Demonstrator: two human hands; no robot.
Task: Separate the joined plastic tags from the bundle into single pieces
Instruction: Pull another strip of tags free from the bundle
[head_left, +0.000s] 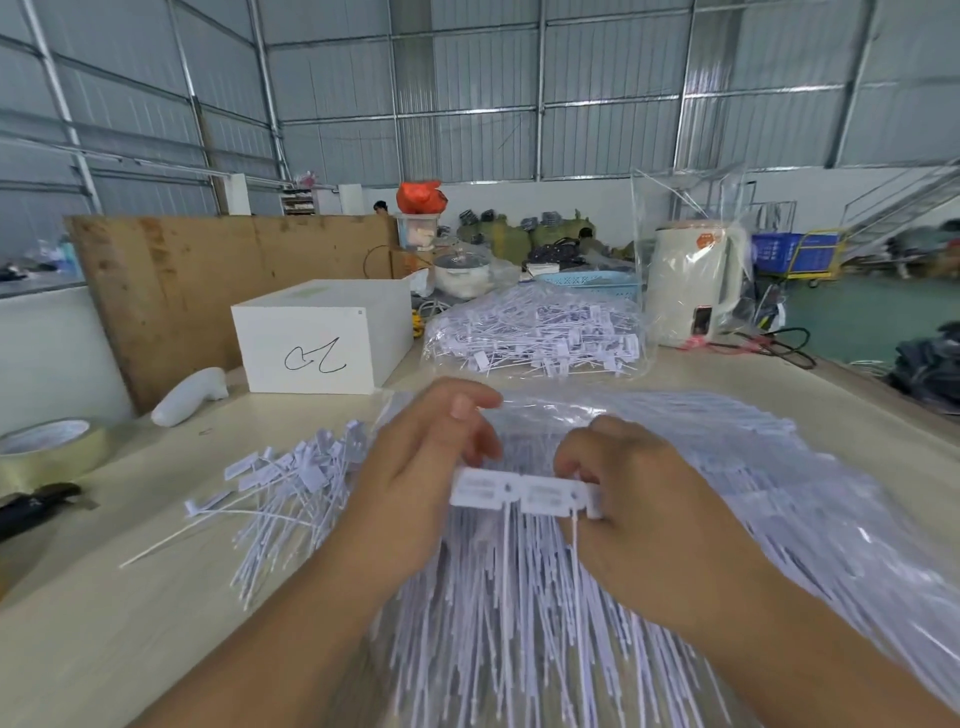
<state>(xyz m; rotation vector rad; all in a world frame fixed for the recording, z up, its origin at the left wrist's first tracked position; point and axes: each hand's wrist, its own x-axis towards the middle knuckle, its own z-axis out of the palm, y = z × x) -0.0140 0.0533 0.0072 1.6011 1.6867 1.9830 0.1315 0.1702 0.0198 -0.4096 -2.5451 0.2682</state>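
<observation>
Nearest the viewer, long white tails of the bundle (519, 623) fanned over the bench (130, 623) beneath both forearms. Above it, the left hand (415, 467) and right hand (639, 483) each pinched one end of a joined strip of tags (524, 493), two heads still linked at a narrow neck. Judged risks: an uneven twist could tear a head rather than the neck, and the hanging tails could snag the bundle and drag pieces loose. Left of the hands lay the separated tags (291, 483), near enough for singles to mix with joined ones. Farther off lay a bagged batch (535, 332) and a white box (322, 338).
</observation>
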